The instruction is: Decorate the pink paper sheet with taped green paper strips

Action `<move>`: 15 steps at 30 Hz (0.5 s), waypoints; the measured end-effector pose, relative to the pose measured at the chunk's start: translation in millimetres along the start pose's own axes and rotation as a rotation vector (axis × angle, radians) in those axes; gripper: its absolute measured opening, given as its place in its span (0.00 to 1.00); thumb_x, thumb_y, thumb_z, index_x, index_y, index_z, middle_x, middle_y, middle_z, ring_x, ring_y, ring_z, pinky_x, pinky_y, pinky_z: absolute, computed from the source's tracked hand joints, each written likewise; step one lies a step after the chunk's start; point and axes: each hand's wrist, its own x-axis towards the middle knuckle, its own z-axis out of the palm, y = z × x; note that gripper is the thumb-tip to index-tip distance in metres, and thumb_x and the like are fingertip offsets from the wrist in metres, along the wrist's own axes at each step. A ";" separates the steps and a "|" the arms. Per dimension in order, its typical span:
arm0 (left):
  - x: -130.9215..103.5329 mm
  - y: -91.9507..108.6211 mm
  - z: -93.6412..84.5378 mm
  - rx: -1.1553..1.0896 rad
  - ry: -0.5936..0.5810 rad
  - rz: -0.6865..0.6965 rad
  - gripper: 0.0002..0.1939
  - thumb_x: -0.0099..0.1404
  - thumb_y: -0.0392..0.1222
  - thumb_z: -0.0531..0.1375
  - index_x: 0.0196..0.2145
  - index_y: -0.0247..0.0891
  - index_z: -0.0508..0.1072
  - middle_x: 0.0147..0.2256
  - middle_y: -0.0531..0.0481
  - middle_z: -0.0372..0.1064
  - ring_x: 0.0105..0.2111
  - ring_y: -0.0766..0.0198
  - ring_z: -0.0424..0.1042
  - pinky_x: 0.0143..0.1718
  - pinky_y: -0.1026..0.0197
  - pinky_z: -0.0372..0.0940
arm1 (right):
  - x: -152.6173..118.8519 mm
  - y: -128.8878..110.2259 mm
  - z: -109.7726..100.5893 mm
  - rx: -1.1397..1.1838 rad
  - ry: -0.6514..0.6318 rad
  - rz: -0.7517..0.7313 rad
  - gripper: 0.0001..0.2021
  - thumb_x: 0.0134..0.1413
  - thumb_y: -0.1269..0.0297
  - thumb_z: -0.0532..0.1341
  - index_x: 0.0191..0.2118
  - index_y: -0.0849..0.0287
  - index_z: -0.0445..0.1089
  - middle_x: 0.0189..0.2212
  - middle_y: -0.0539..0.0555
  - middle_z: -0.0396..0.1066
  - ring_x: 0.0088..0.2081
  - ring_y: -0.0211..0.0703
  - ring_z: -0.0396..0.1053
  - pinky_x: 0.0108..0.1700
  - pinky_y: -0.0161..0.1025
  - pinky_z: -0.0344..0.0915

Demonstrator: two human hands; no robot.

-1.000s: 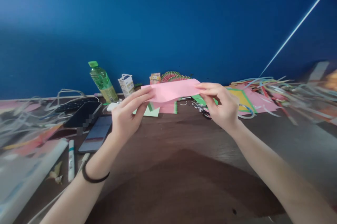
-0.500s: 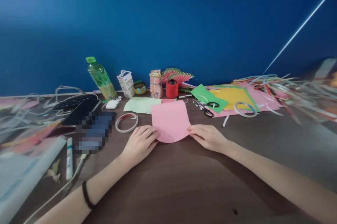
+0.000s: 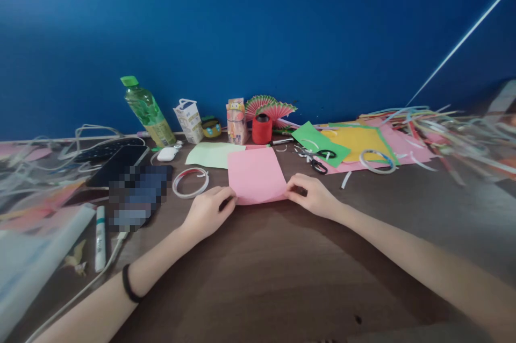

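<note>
A pink sheet of paper (image 3: pixel 256 173) lies in front of me on the brown table, its near edge slightly raised or bent. My left hand (image 3: pixel 212 211) pinches the near left corner of the sheet between thumb and fingers. At the near right corner, my right hand (image 3: pixel 312 195) pinches the paper the same way. Behind the sheet, partly covered by it, is a pale green paper (image 3: pixel 213 155). A roll of tape (image 3: pixel 190 184) rests close to my left hand. Black-handled scissors (image 3: pixel 318 163) lie beyond my right hand.
A tilted green bottle (image 3: pixel 148 112), a small carton (image 3: pixel 188 120), a red spool (image 3: pixel 262 129) and a folded paper fan (image 3: pixel 270 107) stand along the blue wall. Phones and a cable (image 3: pixel 80 300) lie left, beside a marker (image 3: pixel 100 238). Coloured papers (image 3: pixel 350 141) and strips (image 3: pixel 463 138) cover the back right.
The sheet's near edge, curved before, is now straighter and lies farther back. Both hands have kept their corners, with fingers now more bent. The view has shifted slightly.
</note>
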 end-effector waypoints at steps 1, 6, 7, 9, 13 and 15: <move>1.0 0.0 0.2 -0.052 -0.010 -0.015 0.09 0.61 0.37 0.50 0.28 0.38 0.69 0.28 0.50 0.70 0.30 0.63 0.68 0.30 0.63 0.61 | 1.3 0.4 0.1 0.021 -0.017 0.016 0.05 0.52 0.68 0.57 0.26 0.59 0.65 0.24 0.50 0.65 0.28 0.38 0.63 0.33 0.36 0.60; 1.6 0.1 4.1 -0.282 -0.064 -0.046 0.08 0.61 0.38 0.50 0.28 0.38 0.68 0.30 0.50 0.69 0.32 0.64 0.67 0.35 0.62 0.62 | 2.8 4.4 -1.2 0.097 -0.131 0.020 0.07 0.50 0.69 0.58 0.23 0.59 0.64 0.23 0.50 0.63 0.29 0.38 0.62 0.34 0.36 0.59; 1.3 0.1 4.3 -0.320 -0.081 -0.055 0.07 0.61 0.38 0.50 0.28 0.38 0.67 0.30 0.51 0.68 0.31 0.64 0.67 0.35 0.62 0.62 | 2.6 5.1 -1.9 0.108 -0.158 0.014 0.07 0.50 0.68 0.59 0.23 0.59 0.63 0.23 0.50 0.63 0.30 0.38 0.61 0.34 0.36 0.59; 0.3 -0.3 3.4 -0.370 -0.117 -0.055 0.06 0.61 0.39 0.51 0.29 0.38 0.66 0.29 0.52 0.67 0.31 0.65 0.66 0.35 0.62 0.62 | 2.1 6.3 -3.3 0.131 -0.201 0.021 0.06 0.49 0.66 0.59 0.25 0.59 0.64 0.25 0.50 0.64 0.31 0.38 0.62 0.35 0.36 0.59; -2.5 -2.1 -1.2 -0.344 -0.187 0.062 0.06 0.63 0.39 0.51 0.30 0.38 0.67 0.32 0.50 0.66 0.35 0.64 0.65 0.38 0.61 0.61 | 1.2 7.7 -5.6 0.151 -0.255 0.023 0.07 0.48 0.63 0.62 0.27 0.59 0.64 0.27 0.50 0.64 0.32 0.38 0.61 0.37 0.36 0.59; -3.1 -2.9 -2.5 -0.289 -0.227 0.121 0.07 0.63 0.38 0.50 0.30 0.38 0.67 0.32 0.50 0.66 0.36 0.63 0.64 0.39 0.60 0.60 | 1.2 8.3 -6.2 0.151 -0.279 -0.017 0.09 0.49 0.62 0.61 0.25 0.59 0.63 0.26 0.50 0.64 0.32 0.38 0.61 0.38 0.37 0.58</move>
